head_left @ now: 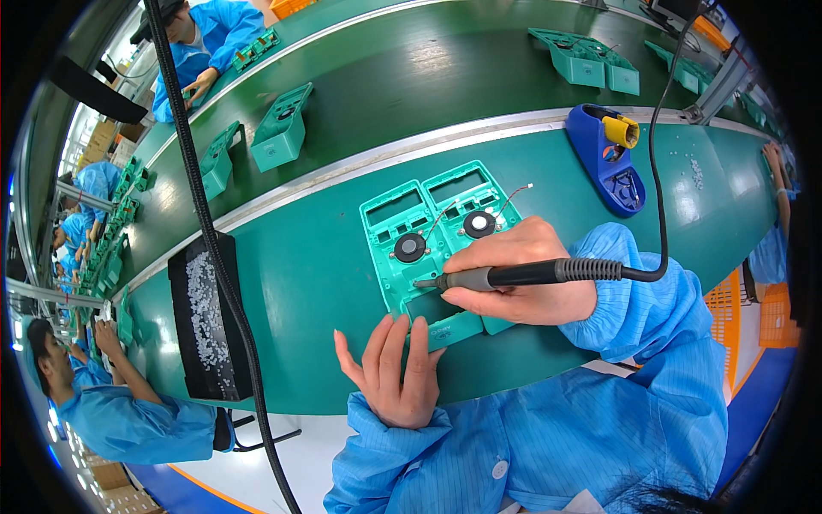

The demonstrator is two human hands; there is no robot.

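My right hand [550, 302] grips a soldering iron [591, 270] like a pen. Its tip points left and down at the inside of the left green plastic housing [374, 224], by a small post below the speaker. My left hand [396, 377] is spread, its fingertips at that housing's near edge. A black round speaker [409, 248] sits in this housing. Close beside it on the right lies a second green housing [491, 182], partly covered by my right hand. It holds a black speaker with a white centre [479, 224]. Thin wires with small white connectors rise from both.
A blue soldering iron stand [599, 163] is at the back right. Small white pieces [696, 171] lie beyond it. On the left is a black tray [182, 308] of clear pieces, crossed by a black cable [205, 214]. Green housings [281, 128] stand on the belt; co-workers sit left.
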